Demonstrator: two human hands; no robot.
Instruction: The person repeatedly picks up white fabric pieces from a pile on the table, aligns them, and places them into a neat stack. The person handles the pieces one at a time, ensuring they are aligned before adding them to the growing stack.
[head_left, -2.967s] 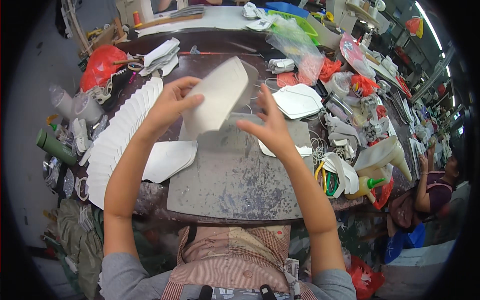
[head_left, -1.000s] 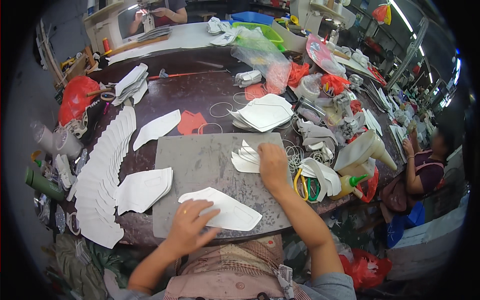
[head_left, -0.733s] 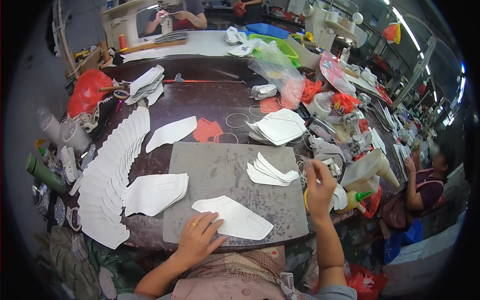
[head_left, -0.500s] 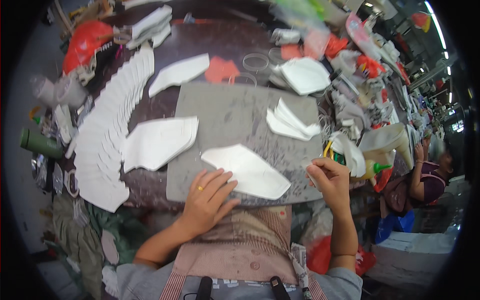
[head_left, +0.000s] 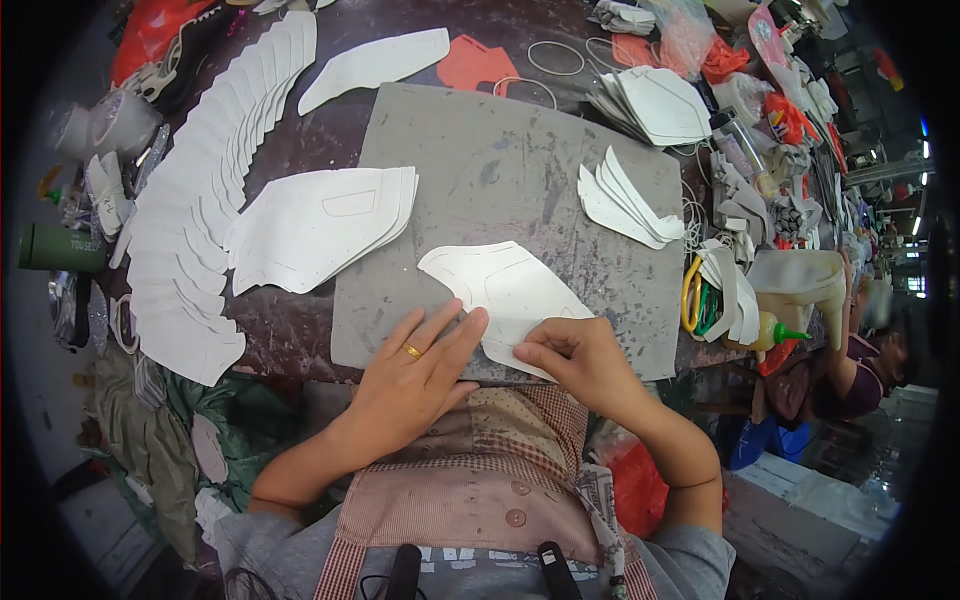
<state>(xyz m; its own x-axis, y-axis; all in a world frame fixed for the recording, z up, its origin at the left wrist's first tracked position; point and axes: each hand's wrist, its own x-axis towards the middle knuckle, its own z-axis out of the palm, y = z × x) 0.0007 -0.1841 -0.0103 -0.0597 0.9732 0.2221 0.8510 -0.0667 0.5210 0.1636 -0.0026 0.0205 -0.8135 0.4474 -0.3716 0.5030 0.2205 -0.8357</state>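
A white cut piece (head_left: 510, 285) with faint drawn lines lies on the grey board (head_left: 480, 150), close to its front edge. My left hand (head_left: 415, 365), a ring on one finger, rests open with its fingertips on the lower left edge of that piece. At the piece's lower right edge, my right hand (head_left: 590, 365) is closed in a pinch; what sits between its fingertips is hidden. Left of the piece is a small stack of larger white cut pieces (head_left: 320, 225), partly on the board. Several narrow curved white pieces (head_left: 625, 200) are fanned out at the board's right.
A long overlapping row of white pieces (head_left: 190, 210) curves along the left. Beyond the board lie a single white piece (head_left: 375, 65), a red piece (head_left: 475, 62) and another white stack (head_left: 665, 105). A green-tipped bottle (head_left: 770, 332) is at right; a green cup (head_left: 60, 247) at far left.
My right hand has come left and down onto the white piece, from beside the board's right edge. The left hand stays at the piece's edge. The whole view has shifted slightly.
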